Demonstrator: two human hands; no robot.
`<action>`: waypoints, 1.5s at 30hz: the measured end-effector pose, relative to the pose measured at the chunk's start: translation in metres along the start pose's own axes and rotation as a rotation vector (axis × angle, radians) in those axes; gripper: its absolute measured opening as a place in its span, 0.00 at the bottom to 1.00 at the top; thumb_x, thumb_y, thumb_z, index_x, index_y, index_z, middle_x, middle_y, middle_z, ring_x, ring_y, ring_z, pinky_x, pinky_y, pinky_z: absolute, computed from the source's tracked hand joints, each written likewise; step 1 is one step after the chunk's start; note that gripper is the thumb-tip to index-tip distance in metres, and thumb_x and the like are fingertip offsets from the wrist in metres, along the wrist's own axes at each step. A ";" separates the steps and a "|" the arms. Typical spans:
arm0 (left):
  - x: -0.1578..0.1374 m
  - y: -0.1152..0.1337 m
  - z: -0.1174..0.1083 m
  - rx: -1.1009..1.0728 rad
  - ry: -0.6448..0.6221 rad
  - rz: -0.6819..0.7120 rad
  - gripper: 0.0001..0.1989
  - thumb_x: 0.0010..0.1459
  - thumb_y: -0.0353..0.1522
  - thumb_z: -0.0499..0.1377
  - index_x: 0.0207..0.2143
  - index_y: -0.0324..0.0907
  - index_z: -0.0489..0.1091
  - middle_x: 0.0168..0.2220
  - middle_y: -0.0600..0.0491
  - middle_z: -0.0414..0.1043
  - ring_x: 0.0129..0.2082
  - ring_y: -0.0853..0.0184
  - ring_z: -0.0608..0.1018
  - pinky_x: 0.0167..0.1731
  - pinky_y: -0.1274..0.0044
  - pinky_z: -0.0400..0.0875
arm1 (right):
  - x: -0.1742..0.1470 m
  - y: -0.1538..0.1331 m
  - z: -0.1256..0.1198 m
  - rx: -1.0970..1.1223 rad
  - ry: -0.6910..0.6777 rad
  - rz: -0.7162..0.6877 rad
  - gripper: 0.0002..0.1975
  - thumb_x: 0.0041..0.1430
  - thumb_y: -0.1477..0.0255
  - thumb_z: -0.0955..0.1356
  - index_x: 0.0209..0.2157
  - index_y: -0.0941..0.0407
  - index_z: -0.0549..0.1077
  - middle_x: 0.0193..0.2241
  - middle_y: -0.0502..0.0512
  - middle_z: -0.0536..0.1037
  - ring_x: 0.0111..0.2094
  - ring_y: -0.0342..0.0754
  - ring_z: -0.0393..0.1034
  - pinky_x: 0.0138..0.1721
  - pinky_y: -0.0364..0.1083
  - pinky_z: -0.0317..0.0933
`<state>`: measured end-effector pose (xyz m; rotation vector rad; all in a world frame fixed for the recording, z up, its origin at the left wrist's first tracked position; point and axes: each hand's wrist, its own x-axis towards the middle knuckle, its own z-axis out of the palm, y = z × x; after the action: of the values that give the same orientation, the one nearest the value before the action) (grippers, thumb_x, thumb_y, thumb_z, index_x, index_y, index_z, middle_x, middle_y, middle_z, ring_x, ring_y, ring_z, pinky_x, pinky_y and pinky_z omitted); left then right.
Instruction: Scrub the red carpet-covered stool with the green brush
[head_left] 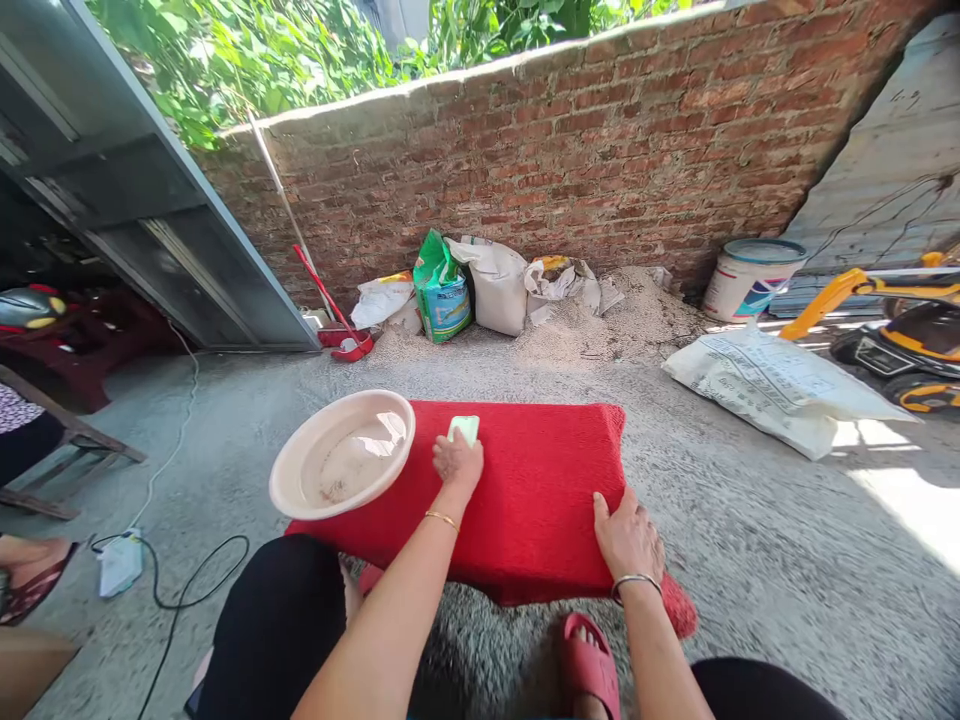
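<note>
A pale green bar that looks like soap is in my left hand, pressed down on a red cloth. The cloth has a thick, towel-like weave and drapes over a low stand or bench, which it mostly hides. My right hand rests on the cloth's right edge, thumb apart from the fingers, holding nothing that I can see. To the left of my left hand, a pale plastic basin with some water and dark bits inside overlaps the cloth's left end.
Behind stand a green bag, a white sack and a bucket along a brick wall. A filled sack lies at right by a yellow toy excavator. Left are a power strip and another person's foot.
</note>
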<state>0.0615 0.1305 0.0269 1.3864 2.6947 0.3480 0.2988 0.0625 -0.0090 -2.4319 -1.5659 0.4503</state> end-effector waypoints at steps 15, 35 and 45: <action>0.060 0.009 -0.025 -0.067 0.000 -0.023 0.24 0.61 0.43 0.50 0.56 0.41 0.63 0.51 0.36 0.65 0.50 0.50 0.70 0.43 0.65 0.66 | -0.001 -0.001 0.001 -0.054 0.025 0.001 0.31 0.66 0.55 0.55 0.60 0.63 0.57 0.46 0.68 0.72 0.45 0.61 0.70 0.45 0.54 0.61; 0.004 0.054 -0.004 -0.089 -0.235 0.476 0.22 0.59 0.46 0.52 0.53 0.50 0.66 0.46 0.46 0.68 0.47 0.55 0.72 0.46 0.67 0.66 | -0.001 -0.001 -0.001 -0.052 0.011 0.013 0.31 0.66 0.55 0.54 0.61 0.63 0.56 0.45 0.69 0.72 0.44 0.61 0.71 0.44 0.54 0.61; -0.027 0.036 0.017 0.001 -0.144 0.413 0.24 0.58 0.44 0.54 0.55 0.46 0.64 0.48 0.43 0.65 0.48 0.54 0.70 0.45 0.66 0.66 | 0.002 0.001 0.000 -0.032 -0.011 0.026 0.33 0.65 0.53 0.54 0.61 0.63 0.56 0.47 0.70 0.72 0.46 0.62 0.70 0.47 0.55 0.61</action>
<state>0.1084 0.1315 0.0188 1.8869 2.2836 0.2621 0.3003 0.0643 -0.0097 -2.4805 -1.5587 0.4476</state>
